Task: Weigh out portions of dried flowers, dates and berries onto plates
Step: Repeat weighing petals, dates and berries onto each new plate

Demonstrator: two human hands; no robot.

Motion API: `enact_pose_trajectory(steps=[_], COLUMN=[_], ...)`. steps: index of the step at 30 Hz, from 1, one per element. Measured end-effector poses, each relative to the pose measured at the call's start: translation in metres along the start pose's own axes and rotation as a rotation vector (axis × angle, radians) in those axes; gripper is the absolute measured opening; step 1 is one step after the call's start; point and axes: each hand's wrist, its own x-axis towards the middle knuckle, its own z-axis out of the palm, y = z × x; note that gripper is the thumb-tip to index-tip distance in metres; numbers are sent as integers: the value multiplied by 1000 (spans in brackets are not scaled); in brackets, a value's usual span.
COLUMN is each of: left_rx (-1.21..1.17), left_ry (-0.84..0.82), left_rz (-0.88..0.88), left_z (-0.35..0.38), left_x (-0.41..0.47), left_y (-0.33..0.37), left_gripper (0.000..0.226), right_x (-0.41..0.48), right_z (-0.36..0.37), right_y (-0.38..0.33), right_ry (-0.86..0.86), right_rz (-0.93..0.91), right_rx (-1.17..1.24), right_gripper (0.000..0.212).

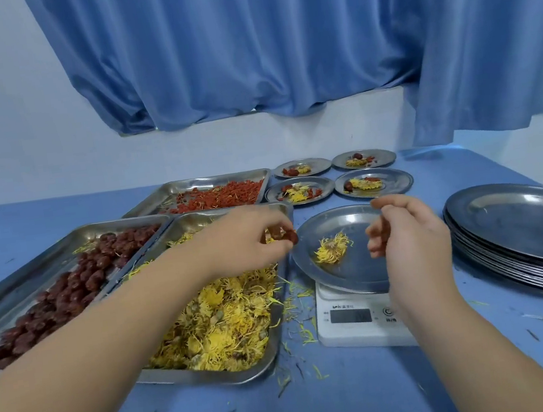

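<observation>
My left hand point(250, 239) hovers over the far end of the flower tray point(280, 339) and pinches a dark red date point(284, 237) at its fingertips, just left of the steel plate point(338, 276) on the white scale point(355, 329). A single yellow dried flower point(332, 248) lies on that plate. My right hand point(408, 232) hangs over the plate's right side with fingers loosely curled and nothing in them. The date tray point(7, 285) sits at the left, and the tray of red berries point(211, 182) lies behind.
Several small filled plates point(388, 187) stand at the back right. A stack of bare steel plates point(527, 241) sits at the right. Loose yellow petals litter the blue table point(357, 398) around the scale. A blue curtain hangs behind.
</observation>
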Motion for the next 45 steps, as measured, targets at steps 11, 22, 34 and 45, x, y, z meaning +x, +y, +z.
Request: enact_pose_trajectory(steps=[11,22,34,45], left_rx=[84,116,-241,2], left_ry=[-139,40,78,-348], left_rz=[78,-228,-686,-648], left_z=[28,-21,-14,47], left_x=[49,72,119,191], left_y=[49,-50,-187,-182], left_gripper=[41,13,34,49], right_x=[11,89,151,168], right_z=[-11,18,47,44], right_y=[-3,-36,-6,0], right_ry=[50,-436,-560,-605], right_rz=[57,15,-219,-299], right_rx=[104,-396,-758,-753], right_gripper=[25,18,19,15])
